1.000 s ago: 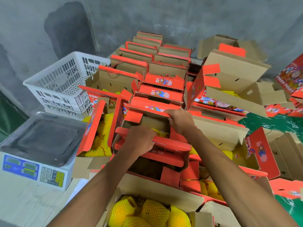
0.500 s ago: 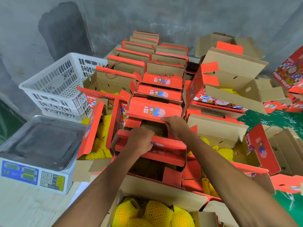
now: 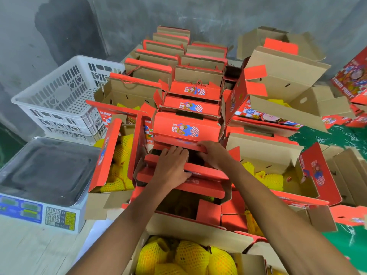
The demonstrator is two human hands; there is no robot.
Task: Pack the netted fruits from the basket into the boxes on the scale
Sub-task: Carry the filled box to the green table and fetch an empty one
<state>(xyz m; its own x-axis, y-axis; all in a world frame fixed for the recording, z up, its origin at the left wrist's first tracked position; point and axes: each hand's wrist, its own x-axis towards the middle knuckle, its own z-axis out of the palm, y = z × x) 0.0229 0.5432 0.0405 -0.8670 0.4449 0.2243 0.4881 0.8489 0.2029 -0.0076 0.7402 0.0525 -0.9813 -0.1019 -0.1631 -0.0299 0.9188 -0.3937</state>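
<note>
Head view: both hands work the red box [image 3: 184, 175] at centre. The left hand [image 3: 172, 165] lies flat, fingers straight, pressing the near flap down, likely to hold it shut. The right hand [image 3: 215, 153], at its 2 o'clock, curls its fingers over the far flap's edge, probably to fold it closed. Netted fruit [image 3: 186, 259] fills an open box at 6 o'clock. The scale [image 3: 45, 173] sits at 9 o'clock, bare of boxes; the white basket [image 3: 61, 100] is at 10 o'clock.
</note>
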